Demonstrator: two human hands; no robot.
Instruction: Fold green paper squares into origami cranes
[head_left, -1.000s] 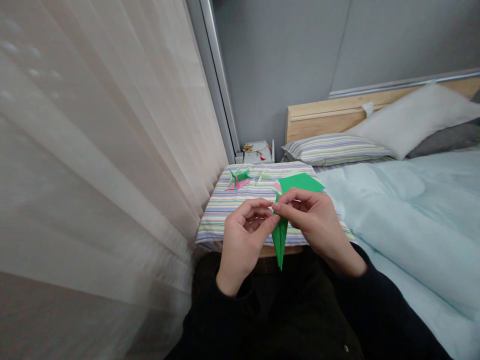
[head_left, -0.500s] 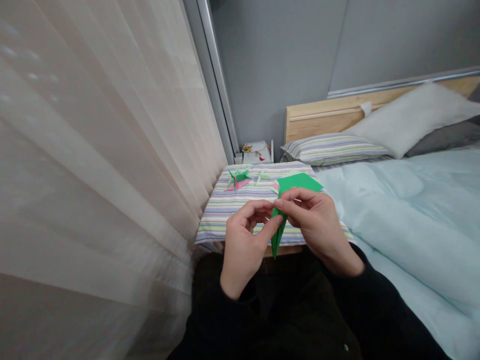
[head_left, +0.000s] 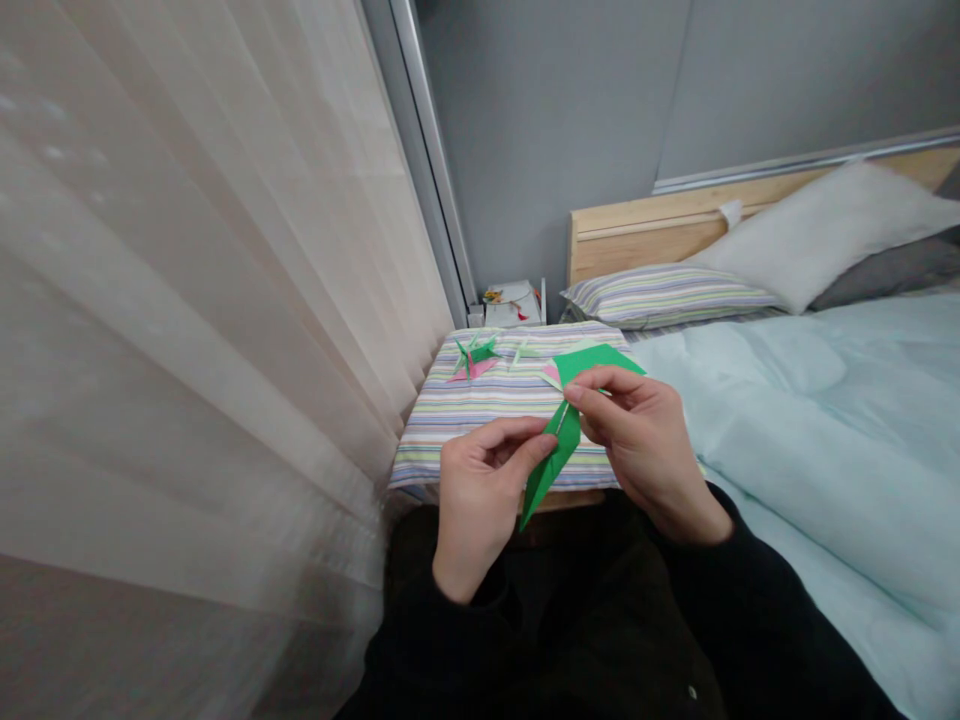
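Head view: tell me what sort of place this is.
Most likely a bedroom. A bed with a wooden headboard, pillows and a pale blue duvet fills the right side, and a sheer curtain hangs on the left. Both hands hold a folded green paper above a striped cloth.

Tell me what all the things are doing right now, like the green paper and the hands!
Long pointed folded green paper: pinched between both hands, tip pointing down-left.
Left hand: thumb and fingers gripping the paper.
Right hand: fingertips pinching its upper end.
Flat green paper sheet: lying on the striped cushion.
Small green and pink folded paper figure: finished, resting on the cushion.
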